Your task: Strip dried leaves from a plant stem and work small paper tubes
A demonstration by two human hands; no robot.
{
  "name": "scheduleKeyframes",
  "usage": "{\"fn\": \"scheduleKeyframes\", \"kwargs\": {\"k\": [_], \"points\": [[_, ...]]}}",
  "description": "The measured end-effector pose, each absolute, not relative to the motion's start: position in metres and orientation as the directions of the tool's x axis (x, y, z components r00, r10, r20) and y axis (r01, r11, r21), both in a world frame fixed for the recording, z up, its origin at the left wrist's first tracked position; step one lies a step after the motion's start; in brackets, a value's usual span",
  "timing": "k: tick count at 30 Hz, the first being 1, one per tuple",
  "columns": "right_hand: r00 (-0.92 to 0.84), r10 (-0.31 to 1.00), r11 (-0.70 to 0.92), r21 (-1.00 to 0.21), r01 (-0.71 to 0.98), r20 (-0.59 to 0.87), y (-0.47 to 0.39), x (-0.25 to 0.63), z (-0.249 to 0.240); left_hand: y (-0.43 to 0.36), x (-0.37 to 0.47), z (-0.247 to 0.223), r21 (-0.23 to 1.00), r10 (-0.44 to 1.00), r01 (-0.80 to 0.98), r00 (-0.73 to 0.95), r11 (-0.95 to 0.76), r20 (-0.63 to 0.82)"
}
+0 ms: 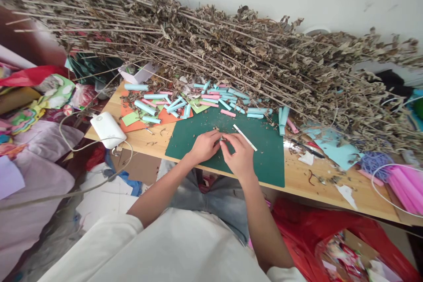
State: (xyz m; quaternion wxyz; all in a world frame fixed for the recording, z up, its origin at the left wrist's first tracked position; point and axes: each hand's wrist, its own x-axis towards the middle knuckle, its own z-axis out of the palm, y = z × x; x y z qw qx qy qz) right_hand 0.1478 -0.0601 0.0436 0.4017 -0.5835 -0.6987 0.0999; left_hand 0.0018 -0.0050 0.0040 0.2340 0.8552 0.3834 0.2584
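Note:
Over the near edge of a green cutting mat (185, 134), my left hand (205, 146) and my right hand (240, 154) meet fingertip to fingertip. Both are closed in a pinch around a small grey-brown bit (221, 139) that looks like crumpled dried leaf; fingers hide most of it. A thin white strip (245, 137) lies on the mat just beyond my right hand. Leaf crumbs are scattered around it. Behind the mat lie many rolled paper tubes, blue ones (260, 110) and pink ones (228, 113), some on orange paper (132, 102).
A large heap of dried stalks (211, 48) spans the back of the table. At left, a white power bank (108, 129) trails a cable. To the right are a black pen (308, 148), blue paper (335, 147) and purple yarn (376, 164). A red bag (307, 224) sits below.

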Motion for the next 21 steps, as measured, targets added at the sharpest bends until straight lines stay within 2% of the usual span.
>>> {"fn": "scheduleKeyframes", "kwargs": {"k": [10,12,18,21], "points": [[0.046,0.895,0.301,-0.678,0.671,0.443,-0.0563,0.1527,0.0489,-0.0055,0.0028,0.0039,0.594,0.775,0.535,0.572,-0.601,0.270],[0.011,0.895,0.309,-0.638,0.705,0.446,-0.0566,0.1540,0.0495,-0.0055,0.0026,0.0042,0.602,0.774,0.527,0.571,-0.600,0.272],[-0.163,0.872,0.369,-0.401,0.839,0.461,-0.0586,0.1571,0.0495,-0.0051,0.0025,0.0045,0.613,0.773,0.519,0.578,-0.595,0.261],[-0.126,0.871,0.368,-0.462,0.807,0.475,-0.0582,0.1567,0.0501,-0.0052,0.0025,0.0060,0.610,0.776,0.525,0.574,-0.594,0.261]]}}
